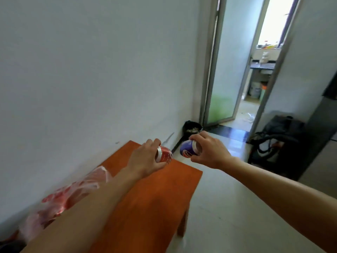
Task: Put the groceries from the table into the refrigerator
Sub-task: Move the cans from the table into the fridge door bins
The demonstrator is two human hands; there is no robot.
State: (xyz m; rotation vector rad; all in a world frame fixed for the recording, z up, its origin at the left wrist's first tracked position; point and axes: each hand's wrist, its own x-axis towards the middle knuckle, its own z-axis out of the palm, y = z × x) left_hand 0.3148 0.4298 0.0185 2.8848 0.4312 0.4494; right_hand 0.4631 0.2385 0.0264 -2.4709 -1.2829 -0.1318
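Two bare forearms stretch out over the orange wooden table, and each hand has a can! Left hand is wrapped tight round one red can, tipped over, long axis pointing up and away to the right, above the table's far end. Right hand clamps one blue can, tilted leftward, out past the table edge over the floor. One crumpled plastic bag lies along the wall.

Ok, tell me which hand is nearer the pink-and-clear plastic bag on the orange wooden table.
Left. The left hand, gripping a red drink can, is above the table, just past the bag. The right hand, holding a blue drink can, is farther off, beyond the table edge.
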